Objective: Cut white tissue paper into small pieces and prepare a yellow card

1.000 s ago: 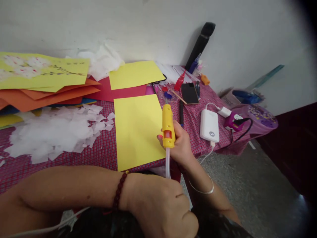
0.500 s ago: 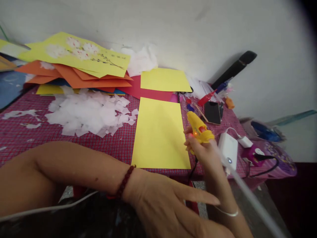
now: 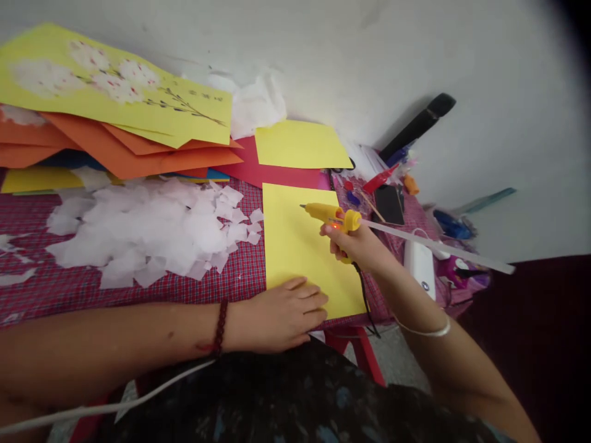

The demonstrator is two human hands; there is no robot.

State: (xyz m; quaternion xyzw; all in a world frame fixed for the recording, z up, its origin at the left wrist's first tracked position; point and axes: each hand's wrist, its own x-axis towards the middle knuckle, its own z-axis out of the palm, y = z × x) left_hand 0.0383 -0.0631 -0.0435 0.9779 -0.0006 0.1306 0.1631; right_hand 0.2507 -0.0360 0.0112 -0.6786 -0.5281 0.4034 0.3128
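A plain yellow sheet of paper (image 3: pixel 295 246) lies in front of me on the checked tablecloth. My left hand (image 3: pixel 281 314) rests flat on its lower left part, fingers stretched out. Above the sheet's right half, my right hand (image 3: pixel 353 246) grips a yellow hot glue gun (image 3: pixel 325 213) by its handle. The gun's nozzle points left over the paper, and an orange light glows on its body. A long translucent glue stick (image 3: pixel 443 247) sticks out of its back. Left of the sheet spreads a heap of small white tissue paper squares (image 3: pixel 152 227).
Behind the heap, a yellow card with white blossoms (image 3: pixel 115 86) tops a stack of orange paper (image 3: pixel 152 161). Another yellow sheet (image 3: pixel 302 144) lies at the back. On the right are a white power bank (image 3: pixel 418 271), a black box (image 3: pixel 388 205) and a black cord (image 3: pixel 368 301).
My left hand has moved from near my right forearm onto the yellow sheet. My right hand has brought the glue gun left over the paper and turned its nozzle leftward.
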